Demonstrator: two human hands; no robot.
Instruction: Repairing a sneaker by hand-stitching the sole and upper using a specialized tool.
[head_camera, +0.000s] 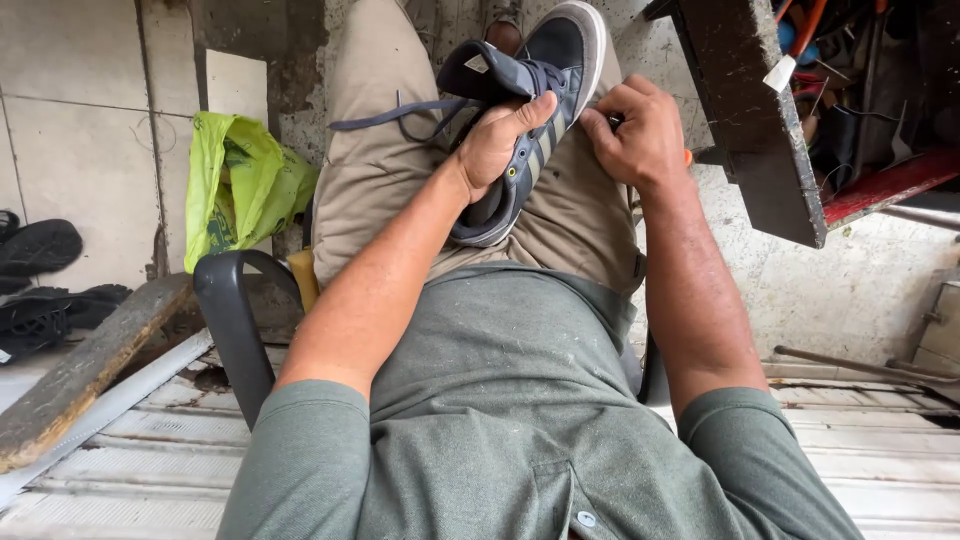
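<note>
From the head view, we sit in a chair with a dark sneaker propped on our lap, over the tan trousers. Our left hand wraps around the middle of the shoe, fingers curled shut on its side and thumb lying across the striped panel, which seems to steady it at a tilt with the pale sole turned up and away. Our right hand sits just beside the shoe's sole edge, fingers bunched together as if pinching something small; what they hold we cannot tell, though a bit of orange shows behind the hand. A loose lace trails off to the left. A green plastic bag lies on the floor nearby, and a dark workbench stands to our right, near the working hand.
</note>
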